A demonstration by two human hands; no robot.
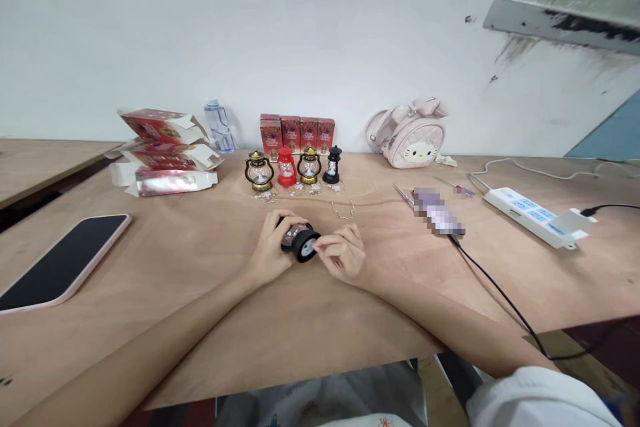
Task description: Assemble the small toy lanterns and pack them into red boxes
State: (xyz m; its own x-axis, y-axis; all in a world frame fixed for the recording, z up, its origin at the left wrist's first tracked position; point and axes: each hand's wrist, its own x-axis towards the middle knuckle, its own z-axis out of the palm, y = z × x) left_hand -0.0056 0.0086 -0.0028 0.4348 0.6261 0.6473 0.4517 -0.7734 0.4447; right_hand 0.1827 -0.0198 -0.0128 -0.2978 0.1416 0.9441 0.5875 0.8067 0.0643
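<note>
My left hand (273,250) is wrapped round a small black lantern (299,240), which lies tilted on its side with its round base turned toward my right hand. A pale disc shows in the middle of that base. The fingertips of my right hand (345,252) are pinched together at the edge of the base; whatever they hold, if anything, is too small to make out. Beyond my hands stand two black-and-gold lanterns (259,172), a red lantern (287,168) and another black lantern (332,165). Small pale pieces (267,197) and thin bent wires (343,209) lie before them.
Opened red boxes (167,157) are stacked at the left beside a water bottle (219,125). Several red boxes (300,133) stand by the wall near a pink bag (415,137). A phone (65,260) lies left; a blurred-out device (437,211), screwdriver (403,193) and power strip (530,213) lie right.
</note>
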